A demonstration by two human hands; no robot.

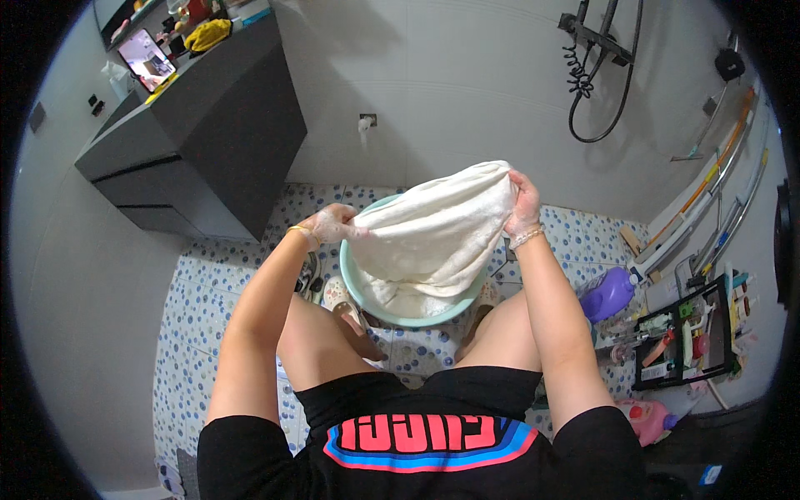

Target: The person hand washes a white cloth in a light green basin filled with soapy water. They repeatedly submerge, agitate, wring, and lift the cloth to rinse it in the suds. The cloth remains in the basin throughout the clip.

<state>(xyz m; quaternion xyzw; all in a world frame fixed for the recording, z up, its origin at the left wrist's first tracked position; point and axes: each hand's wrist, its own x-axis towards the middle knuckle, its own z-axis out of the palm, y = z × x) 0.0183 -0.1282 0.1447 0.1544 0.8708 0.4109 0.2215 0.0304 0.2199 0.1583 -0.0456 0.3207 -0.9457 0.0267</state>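
A wet white cloth (437,225) is stretched between my two hands above a pale green basin (352,284). My left hand (331,224), covered in suds, grips the cloth's left edge. Higher up, at the cloth's upper right corner, my right hand (524,203) is closed on the fabric, with foam on its fingers. The lower part of the cloth hangs into the basin, where whitish suds (431,306) show. The basin stands on the floor between my feet, its far rim mostly hidden by the cloth.
Left stands a dark vanity cabinet (231,125) with a lit tablet (147,59) on top. A black shower fixture (597,40) hangs on the far wall. At right are a purple bottle (607,294), a black rack of toiletries (684,334), a pink bottle (647,420) and leaning poles (712,181).
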